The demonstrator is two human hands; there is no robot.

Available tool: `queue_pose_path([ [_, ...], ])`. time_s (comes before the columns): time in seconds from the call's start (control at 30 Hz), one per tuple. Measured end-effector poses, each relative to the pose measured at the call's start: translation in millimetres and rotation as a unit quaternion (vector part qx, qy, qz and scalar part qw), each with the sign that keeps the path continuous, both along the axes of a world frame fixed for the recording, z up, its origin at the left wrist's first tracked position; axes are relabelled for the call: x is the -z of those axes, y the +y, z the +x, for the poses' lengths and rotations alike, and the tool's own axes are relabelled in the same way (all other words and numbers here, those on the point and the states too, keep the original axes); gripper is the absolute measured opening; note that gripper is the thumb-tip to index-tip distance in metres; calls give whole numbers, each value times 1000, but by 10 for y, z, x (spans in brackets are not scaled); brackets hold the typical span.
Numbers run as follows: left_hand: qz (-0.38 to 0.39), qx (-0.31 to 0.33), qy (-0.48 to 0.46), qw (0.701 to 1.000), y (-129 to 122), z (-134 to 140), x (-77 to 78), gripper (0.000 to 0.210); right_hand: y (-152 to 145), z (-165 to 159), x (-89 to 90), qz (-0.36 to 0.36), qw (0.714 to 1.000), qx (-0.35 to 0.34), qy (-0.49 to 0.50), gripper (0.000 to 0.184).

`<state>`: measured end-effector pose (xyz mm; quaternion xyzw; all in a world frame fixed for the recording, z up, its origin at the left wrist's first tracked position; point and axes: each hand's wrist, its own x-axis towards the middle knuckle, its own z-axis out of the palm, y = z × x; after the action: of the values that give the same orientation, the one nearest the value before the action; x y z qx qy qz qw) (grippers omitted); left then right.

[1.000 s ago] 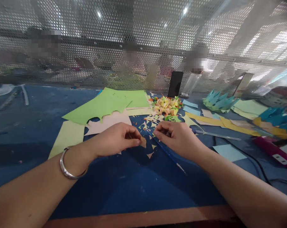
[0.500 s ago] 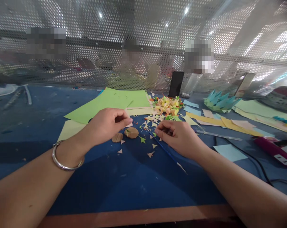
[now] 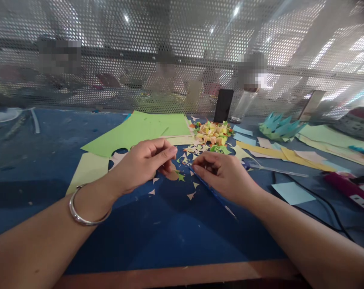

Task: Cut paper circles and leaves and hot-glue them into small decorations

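Observation:
My left hand [image 3: 150, 162] is closed, thumb pressed against the bent fingers; anything between them is too small to make out. It hovers over a brown disc [image 3: 172, 174], mostly covering it. Just to the right my right hand [image 3: 222, 172] is also closed in a pinch, and what it may hold is hidden. A thin blue stick with a pale tip [image 3: 214, 194] lies beneath its fingers. Small cut scraps of paper, such as a green one [image 3: 181, 176] and a pink one [image 3: 191, 196], are scattered between and below the hands.
Beyond the hands are a heap of folded yellow and peach paper pieces [image 3: 213, 132] and a green sheet [image 3: 157, 124]. A phone [image 3: 223, 105] and a clear bottle [image 3: 243, 105] stand behind. To the right lie blue folded paper [image 3: 279, 127], yellow strips [image 3: 302, 160] and a magenta power strip [image 3: 347, 188].
My left hand has moved slightly right and down, now covering the brown discs that were visible. The right hand has shifted a little left.

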<state>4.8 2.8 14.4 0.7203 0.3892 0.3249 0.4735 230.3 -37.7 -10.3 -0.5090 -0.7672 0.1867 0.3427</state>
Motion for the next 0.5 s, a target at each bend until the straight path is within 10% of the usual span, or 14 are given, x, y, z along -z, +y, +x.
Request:
queue_pose_path([
  [0.5, 15, 74, -46, 996, -64, 147, 97, 25, -10, -88, 35, 41, 995, -89, 20, 5],
])
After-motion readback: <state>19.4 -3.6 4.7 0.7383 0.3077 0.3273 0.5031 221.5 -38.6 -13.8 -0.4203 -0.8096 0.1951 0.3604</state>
